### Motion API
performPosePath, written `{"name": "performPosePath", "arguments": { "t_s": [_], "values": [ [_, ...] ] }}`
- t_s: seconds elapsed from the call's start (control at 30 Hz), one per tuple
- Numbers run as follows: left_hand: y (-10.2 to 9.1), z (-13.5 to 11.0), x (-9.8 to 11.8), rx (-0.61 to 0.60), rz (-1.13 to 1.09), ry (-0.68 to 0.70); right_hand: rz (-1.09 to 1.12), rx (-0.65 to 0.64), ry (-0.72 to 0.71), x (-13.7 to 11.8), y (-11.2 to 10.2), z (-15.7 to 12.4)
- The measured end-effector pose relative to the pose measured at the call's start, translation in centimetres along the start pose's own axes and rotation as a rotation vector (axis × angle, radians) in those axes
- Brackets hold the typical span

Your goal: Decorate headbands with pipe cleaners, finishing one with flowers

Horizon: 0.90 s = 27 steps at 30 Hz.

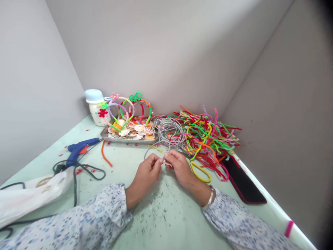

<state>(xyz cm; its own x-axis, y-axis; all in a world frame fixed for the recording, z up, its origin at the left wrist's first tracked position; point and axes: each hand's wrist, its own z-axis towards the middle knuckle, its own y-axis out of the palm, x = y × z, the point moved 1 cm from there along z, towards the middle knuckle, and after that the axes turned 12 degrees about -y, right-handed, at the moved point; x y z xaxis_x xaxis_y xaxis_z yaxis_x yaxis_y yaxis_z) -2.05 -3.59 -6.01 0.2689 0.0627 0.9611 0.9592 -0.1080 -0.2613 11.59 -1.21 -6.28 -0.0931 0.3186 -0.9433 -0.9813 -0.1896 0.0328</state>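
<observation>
My left hand (pixel 145 177) and my right hand (pixel 182 172) meet above the middle of the table, fingertips almost touching. Both are closed in a pinch on a thin grey wire, whose held part is mostly hidden by the fingers. From there the wire runs back to a loose grey wire coil (pixel 172 129) just beyond my hands. Beside my right hand lies a yellow loop handle (pixel 205 180), apparently of scissors, its other end partly covered by pipe cleaners. A short yellow pipe cleaner piece (pixel 155 148) lies just behind my left hand.
A metal tray (pixel 127 140) holds shells and decorated pipe-cleaner hoops (pixel 149 113). Left of it stand a white bottle (pixel 96 116) and a blue glue gun (pixel 78 148) with its cord, near a plastic bag (pixel 33 198). Right are piled pipe cleaners (pixel 208 133) and a black flat object (pixel 244 184).
</observation>
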Motion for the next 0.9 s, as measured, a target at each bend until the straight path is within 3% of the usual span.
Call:
{"name": "performPosePath", "arguments": {
  "t_s": [0.27, 0.6, 0.9],
  "values": [
    [0.0, 0.1, -0.5, 0.043, 0.101, 0.036, 0.092, 0.004, 0.026, 0.3, 0.2, 0.0],
    [-0.1, -0.6, -0.1, 0.017, -0.030, 0.024, 0.024, 0.052, -0.003, 0.4, -0.3, 0.2],
    [-0.3, -0.6, 0.6, 0.074, -0.099, 0.030, 0.003, -0.094, -0.032, -0.5, 0.0, 0.1]
  ]
}}
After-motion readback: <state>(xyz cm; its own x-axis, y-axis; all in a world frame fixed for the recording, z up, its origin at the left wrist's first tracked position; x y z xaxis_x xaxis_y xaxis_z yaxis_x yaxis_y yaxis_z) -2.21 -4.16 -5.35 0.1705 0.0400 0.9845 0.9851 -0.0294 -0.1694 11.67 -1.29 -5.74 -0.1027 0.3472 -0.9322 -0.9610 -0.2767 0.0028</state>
